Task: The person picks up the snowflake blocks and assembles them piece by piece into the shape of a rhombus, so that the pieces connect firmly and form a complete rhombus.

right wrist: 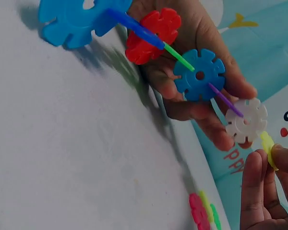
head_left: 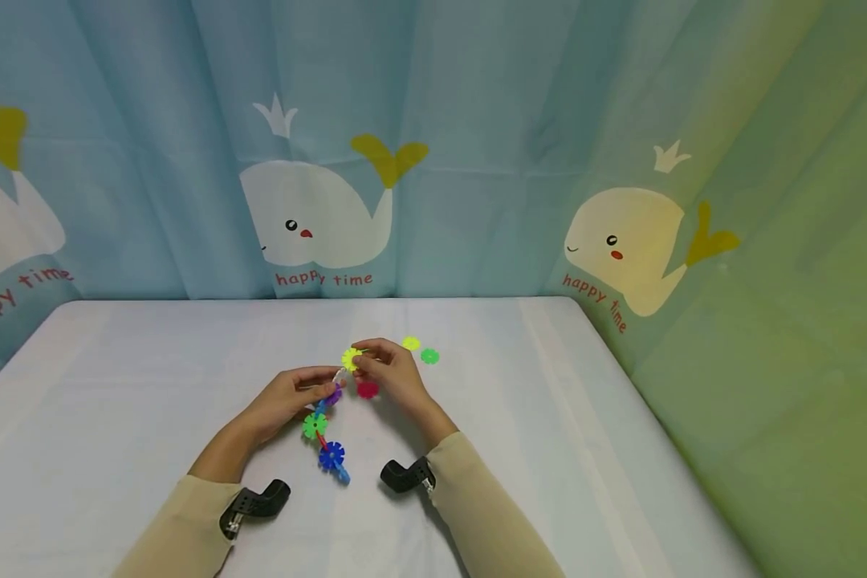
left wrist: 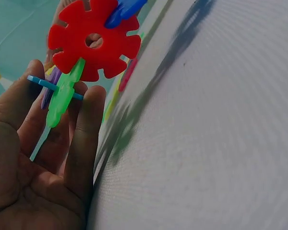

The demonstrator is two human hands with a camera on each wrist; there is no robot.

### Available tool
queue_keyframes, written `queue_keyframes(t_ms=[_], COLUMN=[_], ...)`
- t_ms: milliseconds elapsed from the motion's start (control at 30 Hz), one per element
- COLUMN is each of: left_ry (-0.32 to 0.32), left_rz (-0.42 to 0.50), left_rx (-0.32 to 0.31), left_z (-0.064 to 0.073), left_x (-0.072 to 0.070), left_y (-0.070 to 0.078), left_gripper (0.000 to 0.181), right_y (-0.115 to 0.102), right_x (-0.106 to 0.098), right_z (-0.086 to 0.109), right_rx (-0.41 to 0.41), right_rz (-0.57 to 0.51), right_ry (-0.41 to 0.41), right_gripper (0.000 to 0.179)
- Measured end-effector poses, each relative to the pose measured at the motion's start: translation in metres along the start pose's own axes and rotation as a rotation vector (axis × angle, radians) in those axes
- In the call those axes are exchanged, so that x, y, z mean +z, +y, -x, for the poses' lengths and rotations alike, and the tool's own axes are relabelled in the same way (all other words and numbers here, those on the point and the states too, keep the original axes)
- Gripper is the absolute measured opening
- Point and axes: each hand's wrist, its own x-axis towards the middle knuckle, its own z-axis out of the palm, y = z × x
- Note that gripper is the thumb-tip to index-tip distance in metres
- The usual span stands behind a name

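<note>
A chain of notched plastic discs slants down toward me, its blue disc (head_left: 331, 456) and light blue disc (head_left: 343, 474) at the near end. My left hand (head_left: 278, 405) grips the chain around the purple disc (right wrist: 224, 99) and light blue disc (right wrist: 192, 79). Beyond them sits the white disc (right wrist: 252, 112). Between thumb and fingers, my right hand (head_left: 399, 376) pinches a yellow disc (head_left: 350, 359), its edge right at the white disc's rim. The red disc (left wrist: 69, 36) and green disc (left wrist: 62, 98) of the chain show large in the left wrist view.
On the white table (head_left: 549, 449) lie a loose pinkish-red disc (head_left: 367, 390) just below the right hand, plus a yellow disc (head_left: 411, 343) and a green disc (head_left: 429, 356) beyond it. A blue curtain (head_left: 477, 201) with whale prints hangs behind the table's far edge.
</note>
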Motion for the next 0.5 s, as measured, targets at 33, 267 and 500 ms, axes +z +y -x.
queue_keyframes(t_ms=[33, 267, 500], left_ry=[-0.002, -0.02, -0.009], left_rz=[0.001, -0.012, -0.015], left_rx=[0.002, 0.035, 0.023], left_z=[0.0, -0.001, -0.002], left_x=[0.0, -0.001, 0.0], left_y=[0.0, 0.0, -0.001], left_gripper=[0.057, 0.058, 0.059], right_y=[-0.001, -0.003, -0.027], right_x=[0.001, 0.002, 0.005], right_z=[0.0, 0.0, 0.012], right_rx=[0.003, 0.014, 0.014], right_rz=[-0.003, -0.007, 0.038], right_ry=[0.001, 0.001, -0.022], right_gripper=[0.026, 0.026, 0.025])
